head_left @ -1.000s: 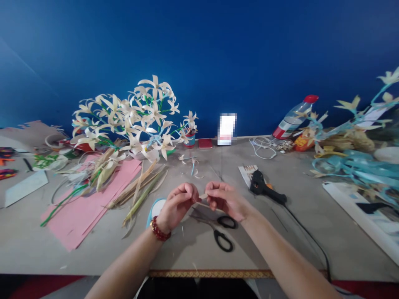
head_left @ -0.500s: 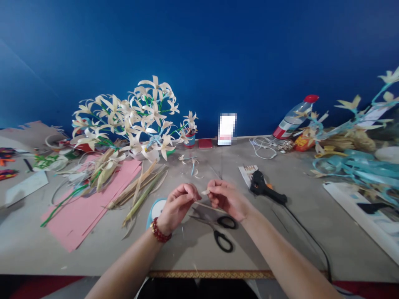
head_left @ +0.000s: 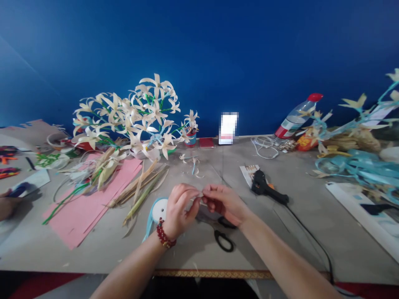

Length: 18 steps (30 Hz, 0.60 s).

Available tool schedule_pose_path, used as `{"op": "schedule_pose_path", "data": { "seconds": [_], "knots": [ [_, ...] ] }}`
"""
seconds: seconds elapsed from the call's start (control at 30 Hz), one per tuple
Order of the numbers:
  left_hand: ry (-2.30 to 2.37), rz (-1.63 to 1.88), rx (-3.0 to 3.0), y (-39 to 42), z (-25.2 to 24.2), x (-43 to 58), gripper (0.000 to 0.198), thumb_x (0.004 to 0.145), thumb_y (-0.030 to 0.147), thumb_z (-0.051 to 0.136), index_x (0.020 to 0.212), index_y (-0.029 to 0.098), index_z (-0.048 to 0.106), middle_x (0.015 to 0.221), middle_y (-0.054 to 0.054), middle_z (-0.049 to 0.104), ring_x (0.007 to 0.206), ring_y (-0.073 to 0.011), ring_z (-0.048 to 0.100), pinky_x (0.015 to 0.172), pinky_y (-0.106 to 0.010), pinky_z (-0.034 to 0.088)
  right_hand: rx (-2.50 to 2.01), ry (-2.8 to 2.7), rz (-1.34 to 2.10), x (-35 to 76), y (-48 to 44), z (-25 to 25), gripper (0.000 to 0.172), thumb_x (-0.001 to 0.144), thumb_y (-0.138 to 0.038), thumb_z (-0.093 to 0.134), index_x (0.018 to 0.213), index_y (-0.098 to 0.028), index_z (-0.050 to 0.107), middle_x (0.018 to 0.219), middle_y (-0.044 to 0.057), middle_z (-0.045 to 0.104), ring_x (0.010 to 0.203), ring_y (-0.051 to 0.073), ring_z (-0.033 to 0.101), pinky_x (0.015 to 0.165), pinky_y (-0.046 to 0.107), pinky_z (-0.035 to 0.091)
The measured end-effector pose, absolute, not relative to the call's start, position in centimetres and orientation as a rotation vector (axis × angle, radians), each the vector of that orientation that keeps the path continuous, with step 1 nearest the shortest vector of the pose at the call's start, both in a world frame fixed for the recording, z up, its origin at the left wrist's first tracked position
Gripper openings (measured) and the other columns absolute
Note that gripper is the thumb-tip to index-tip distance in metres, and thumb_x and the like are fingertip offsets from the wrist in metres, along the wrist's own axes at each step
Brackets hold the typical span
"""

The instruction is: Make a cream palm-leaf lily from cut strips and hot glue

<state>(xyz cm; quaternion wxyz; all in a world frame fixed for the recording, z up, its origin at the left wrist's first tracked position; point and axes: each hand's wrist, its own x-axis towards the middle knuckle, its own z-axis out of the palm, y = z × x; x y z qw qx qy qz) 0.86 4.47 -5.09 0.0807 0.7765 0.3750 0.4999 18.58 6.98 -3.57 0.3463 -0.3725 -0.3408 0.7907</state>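
My left hand (head_left: 181, 207), with a red bead bracelet (head_left: 165, 235) at the wrist, is closed in a pinch. Its fingertips meet those of my right hand (head_left: 225, 202), which is pinched too. Between them shows a sliver of a small pale strip (head_left: 201, 194); the fingers hide most of it. Under the hands lie scissors with black handles (head_left: 224, 241), their blades partly covered. A roll of light blue tape (head_left: 160, 210) with a white core sits just left of my left hand and is partly hidden by it.
A black glue gun (head_left: 267, 187) with a trailing cord lies to the right. Pink paper (head_left: 84, 220), dried husk strips (head_left: 145, 189) and pale handmade flowers (head_left: 152, 110) are on the left. At the far left edge, another person's hand (head_left: 8, 205) is beside a dark blue object.
My left hand has turned and moved right, so both hands' fingertips now meet. The pale piece at my right fingertips is now mostly hidden. Another person's hand has appeared at the left edge.
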Motion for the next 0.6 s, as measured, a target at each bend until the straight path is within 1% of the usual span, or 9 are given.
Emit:
{"op": "schedule_pose_path", "data": {
  "seconds": [0.07,0.1,0.17,0.27,0.3,0.37,0.43,0.5,0.6],
  "knots": [
    [1.129,1.516,2.288,4.4,-5.0,0.8,0.022,0.084,0.006,0.057,0.1,0.021,0.059,0.088,-0.006,0.066,0.084,-0.0193,0.061,0.079,-0.037,0.051,-0.985,-1.037,1.936,18.8,6.9,-3.4,0.022,0.079,-0.037,0.068,0.076,-0.015,0.066,0.07,0.001,0.064,0.05,0.007,0.049,0.049,0.019,0.041],
    [1.138,1.518,2.269,4.4,-4.9,0.8,0.021,0.084,0.006,0.056,0.099,0.021,0.059,0.086,-0.005,0.066,0.083,-0.019,0.061,0.078,-0.036,0.051,-0.988,-1.143,1.831,18.9,6.8,-3.4,0.018,0.082,-0.034,0.063,0.08,-0.016,0.067,0.073,0.002,0.065,0.053,0.008,0.051,0.052,0.021,0.043],
    [1.168,1.512,2.225,4.2,-4.8,0.8,0.019,0.085,0.007,0.055,0.096,0.021,0.059,0.085,-0.005,0.066,0.081,-0.0185,0.062,0.076,-0.035,0.051,-0.971,-1.39,1.553,19.0,6.5,-3.2,0.015,0.082,-0.023,0.057,0.092,-0.018,0.067,0.083,0.003,0.066,0.061,0.011,0.055,0.059,0.024,0.047],
    [1.226,1.492,2.186,4.1,-4.6,0.9,0.014,0.086,0.009,0.055,0.091,0.021,0.059,0.082,-0.004,0.065,0.078,-0.0177,0.061,0.073,-0.032,0.049,-0.878,-1.726,1.09,18.7,5.8,-3.0,0.032,0.075,-0.011,0.058,0.105,-0.021,0.06,0.102,0.006,0.064,0.07,0.013,0.058,0.069,0.028,0.051],
    [1.236,1.49,2.187,4.1,-4.6,0.9,0.013,0.086,0.009,0.055,0.09,0.02,0.06,0.08,-0.004,0.065,0.077,-0.0175,0.06,0.072,-0.032,0.049,-0.842,-1.813,0.946,18.6,5.6,-3.0,0.034,0.075,-0.01,0.059,0.107,-0.022,0.058,0.106,0.007,0.063,0.072,0.014,0.059,0.072,0.03,0.051],
    [1.25,1.483,2.202,4.1,-4.7,0.9,0.012,0.086,0.009,0.055,0.089,0.02,0.06,0.079,-0.003,0.064,0.076,-0.0173,0.059,0.071,-0.031,0.048,-0.786,-1.935,0.691,18.4,5.3,-3.0,0.029,0.079,-0.01,0.059,0.105,-0.023,0.058,0.107,0.008,0.062,0.078,0.017,0.062,0.077,0.032,0.052],
    [1.253,1.462,2.233,4.2,-4.8,0.9,0.012,0.086,0.01,0.055,0.089,0.02,0.06,0.079,-0.004,0.064,0.076,-0.0176,0.058,0.072,-0.032,0.047,-0.763,-2.006,0.524,18.4,5.2,-3.1,0.023,0.084,-0.012,0.057,0.105,-0.024,0.059,0.106,0.008,0.064,0.086,0.019,0.063,0.079,0.033,0.052],
    [1.255,1.425,2.267,4.2,-4.8,0.8,0.011,0.086,0.011,0.055,0.089,0.021,0.059,0.08,-0.004,0.064,0.076,-0.0181,0.057,0.073,-0.033,0.047,-0.76,-2.058,0.448,18.6,5.2,-3.1,0.02,0.088,-0.014,0.056,0.104,-0.025,0.061,0.106,0.009,0.065,0.091,0.02,0.064,0.08,0.032,0.052],
    [1.243,1.387,2.27,4.1,-4.7,0.8,0.01,0.085,0.012,0.056,0.088,0.021,0.06,0.079,-0.004,0.063,0.076,-0.0186,0.057,0.072,-0.034,0.046,-0.79,-2.07,0.452,18.8,5.3,-3.2,0.016,0.089,-0.014,0.054,0.099,-0.025,0.062,0.099,0.008,0.066,0.09,0.021,0.064,0.08,0.034,0.052]
  ]
}}
